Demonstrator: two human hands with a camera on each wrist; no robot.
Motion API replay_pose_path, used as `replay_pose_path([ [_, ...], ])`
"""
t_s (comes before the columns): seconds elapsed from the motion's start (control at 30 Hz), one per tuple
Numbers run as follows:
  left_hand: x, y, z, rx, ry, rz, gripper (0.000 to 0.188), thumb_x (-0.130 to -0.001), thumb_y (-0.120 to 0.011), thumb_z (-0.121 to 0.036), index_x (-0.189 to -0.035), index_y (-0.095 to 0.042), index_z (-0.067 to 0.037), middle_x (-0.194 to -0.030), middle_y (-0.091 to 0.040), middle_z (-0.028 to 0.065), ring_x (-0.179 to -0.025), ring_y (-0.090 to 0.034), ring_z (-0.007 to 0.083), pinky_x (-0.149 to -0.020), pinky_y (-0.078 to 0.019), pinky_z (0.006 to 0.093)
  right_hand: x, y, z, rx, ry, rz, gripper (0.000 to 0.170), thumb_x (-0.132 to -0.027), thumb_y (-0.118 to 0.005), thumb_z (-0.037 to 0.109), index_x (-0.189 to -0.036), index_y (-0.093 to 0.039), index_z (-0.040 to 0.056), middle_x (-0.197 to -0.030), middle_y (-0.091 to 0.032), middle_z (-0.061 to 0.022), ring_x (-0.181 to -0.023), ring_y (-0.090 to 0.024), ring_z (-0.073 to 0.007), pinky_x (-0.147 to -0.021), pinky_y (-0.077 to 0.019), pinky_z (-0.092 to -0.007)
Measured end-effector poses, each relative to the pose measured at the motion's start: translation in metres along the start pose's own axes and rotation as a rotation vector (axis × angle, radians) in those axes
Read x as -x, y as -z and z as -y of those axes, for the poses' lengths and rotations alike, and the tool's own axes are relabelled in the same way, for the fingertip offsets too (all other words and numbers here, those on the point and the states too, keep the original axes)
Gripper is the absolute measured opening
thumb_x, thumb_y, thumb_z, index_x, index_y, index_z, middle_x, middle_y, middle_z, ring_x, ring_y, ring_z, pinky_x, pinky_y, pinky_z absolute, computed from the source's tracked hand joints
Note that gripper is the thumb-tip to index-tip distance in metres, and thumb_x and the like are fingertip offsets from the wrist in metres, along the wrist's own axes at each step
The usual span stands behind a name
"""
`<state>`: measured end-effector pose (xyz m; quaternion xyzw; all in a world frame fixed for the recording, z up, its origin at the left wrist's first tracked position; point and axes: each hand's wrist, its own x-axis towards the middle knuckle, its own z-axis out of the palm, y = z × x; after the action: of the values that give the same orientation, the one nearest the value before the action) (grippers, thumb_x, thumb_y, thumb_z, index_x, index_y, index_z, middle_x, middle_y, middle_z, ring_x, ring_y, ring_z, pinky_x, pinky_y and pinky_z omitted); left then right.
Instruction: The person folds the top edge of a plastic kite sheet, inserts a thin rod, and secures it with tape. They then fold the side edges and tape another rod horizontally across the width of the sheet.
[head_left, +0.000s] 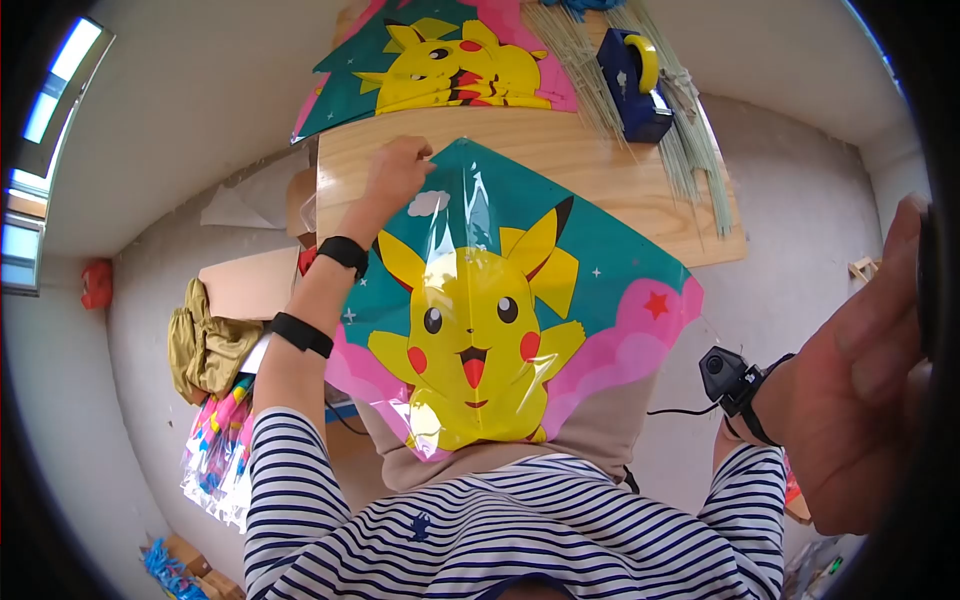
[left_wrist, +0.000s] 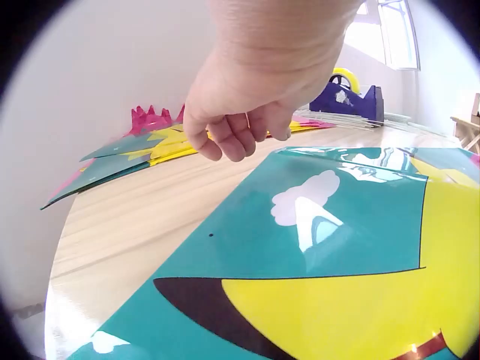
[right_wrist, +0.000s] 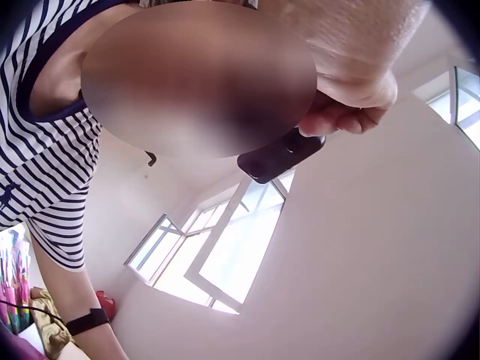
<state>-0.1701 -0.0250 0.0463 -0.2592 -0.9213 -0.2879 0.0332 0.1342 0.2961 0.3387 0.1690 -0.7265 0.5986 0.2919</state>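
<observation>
In the head view, the kite-shaped sheet (head_left: 620, 260) with its yellow cartoon figure lies partly on the counter (head_left: 660, 205), its lower part reaching over the person's lap. The left hand (head_left: 395, 170) is beside the upper left edge, near the top corner, fingers bent. The right hand (head_left: 850, 400) is raised close to the camera at the right, well away from the sheet. Ahead are more printed sheets (head_left: 340, 95), a tape dispenser (head_left: 630, 95) and thin sticks (head_left: 575, 70).

In the left wrist view, the left hand's fingers hang loosely curled, with nothing visible in them; whether a fingertip touches the sheet I cannot tell. The sheet's upper part lies on the wood, glossy and fairly smooth. For squaring the sheet up, I would lay flat fingertips near the top corner before shifting anything: such slick film probably slides easily, and a hard pinch could crease it. The overhanging part probably needs the second hand.

In the right wrist view, the right hand's fingers curl at the end of a dark device (right_wrist: 270, 161) beside the head; whether they grip it or merely touch it I cannot tell. It seems best to finish there first, then steady the sheet from both sides.
</observation>
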Motion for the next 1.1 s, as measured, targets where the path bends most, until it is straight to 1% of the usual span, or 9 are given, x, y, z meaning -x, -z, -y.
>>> replay_pose_path([
  [0.17,-0.005,-0.024,-0.007,-0.003,-0.092,-0.014,0.032,-0.08,-0.074,-0.012,-0.11,-0.069,-0.003,-0.1,-0.066,0.0195,-0.094,-0.063,0.0376,-0.082,-0.0502,0.0433,0.004,-0.002,-0.004,0.023,0.013,-0.023,0.02,-0.086,-0.065,0.016,-0.099,-0.068,0.0015,-0.082,-0.062,-0.0106,-0.07,-0.054,-0.0181,-0.074,-0.044,-0.0335],
  [0.33,-0.006,-0.024,-0.033,-0.016,-0.058,0.054,0.041,-0.082,-0.075,-0.019,-0.12,-0.068,-0.005,-0.101,-0.061,0.0205,-0.098,-0.059,0.0399,-0.085,-0.0482,0.0447,0.005,-0.007,-0.01,0.032,0.03,-0.035,0.019,-0.085,-0.066,0.014,-0.098,-0.069,0.0011,-0.083,-0.062,-0.0102,-0.071,-0.055,-0.018,-0.073,-0.0446,-0.0329],
  [0.43,-0.006,-0.032,-0.034,-0.077,-0.067,0.047,0.047,-0.083,-0.075,-0.025,-0.125,-0.066,-0.006,-0.103,-0.059,0.0218,-0.1,-0.058,0.0407,-0.086,-0.048,0.0453,0.006,-0.006,-0.01,0.037,0.033,-0.037,0.018,-0.084,-0.067,0.012,-0.098,-0.069,0.0009,-0.083,-0.062,-0.0099,-0.071,-0.055,-0.018,-0.073,-0.0449,-0.0326],
  [0.53,-0.007,-0.036,-0.035,-0.135,0.005,0.116,0.051,-0.083,-0.077,-0.03,-0.128,-0.065,-0.011,-0.112,-0.059,0.0193,-0.111,-0.056,0.0395,-0.091,-0.0488,0.0477,0.008,-0.006,-0.011,0.046,0.036,-0.046,0.017,-0.084,-0.067,0.01,-0.098,-0.069,0.0006,-0.083,-0.062,-0.0097,-0.071,-0.055,-0.018,-0.073,-0.0452,-0.0322],
  [0.63,-0.008,-0.038,-0.038,-0.18,-0.006,0.115,0.052,-0.082,-0.078,-0.031,-0.128,-0.065,-0.01,-0.113,-0.059,0.0184,-0.112,-0.056,0.0387,-0.09,-0.0488,0.0487,0.01,-0.005,-0.011,0.061,0.049,-0.058,0.017,-0.083,-0.068,0.009,-0.098,-0.069,0.0004,-0.083,-0.062,-0.0094,-0.071,-0.056,-0.018,-0.072,-0.0455,-0.0318],
  [0.73,-0.006,-0.04,-0.039,-0.202,-0.035,0.081,0.054,-0.081,-0.078,-0.032,-0.127,-0.065,-0.007,-0.109,-0.057,0.0206,-0.106,-0.055,0.0405,-0.089,-0.0474,0.0475,0.011,-0.005,-0.012,0.09,0.07,-0.077,0.016,-0.083,-0.068,0.007,-0.097,-0.069,0.0002,-0.083,-0.063,-0.0091,-0.071,-0.056,-0.0179,-0.072,-0.0459,-0.0315],
  [0.8,-0.006,-0.039,-0.039,-0.209,-0.033,0.094,0.054,-0.08,-0.078,-0.032,-0.127,-0.065,-0.007,-0.109,-0.057,0.0203,-0.106,-0.055,0.0404,-0.089,-0.0475,0.0479,0.014,-0.005,-0.015,0.128,0.089,-0.09,0.016,-0.082,-0.068,0.006,-0.097,-0.069,0.0,-0.083,-0.063,-0.009,-0.071,-0.056,-0.0179,-0.072,-0.0461,-0.0312],
  [1.0,-0.006,-0.042,-0.037,-0.228,-0.014,0.092,0.054,-0.077,-0.08,-0.035,-0.123,-0.066,-0.009,-0.109,-0.057,0.0174,-0.107,-0.055,0.0385,-0.088,-0.0476,0.049,0.018,-0.016,-0.027,0.271,0.216,-0.158,0.016,-0.081,-0.069,0.003,-0.096,-0.07,-0.0004,-0.083,-0.063,-0.0085,-0.072,-0.057,-0.0179,-0.071,-0.0467,-0.0305],
  [1.1,-0.002,-0.044,-0.038,-0.233,-0.048,0.05,0.054,-0.078,-0.08,-0.034,-0.125,-0.066,-0.009,-0.11,-0.057,0.0168,-0.108,-0.055,0.0378,-0.088,-0.0476,0.0496,0.011,-0.026,-0.034,0.328,0.291,-0.168,0.016,-0.08,-0.07,0.001,-0.096,-0.07,-0.0007,-0.083,-0.063,-0.0082,-0.072,-0.058,-0.0178,-0.071,-0.047,-0.0302],
])
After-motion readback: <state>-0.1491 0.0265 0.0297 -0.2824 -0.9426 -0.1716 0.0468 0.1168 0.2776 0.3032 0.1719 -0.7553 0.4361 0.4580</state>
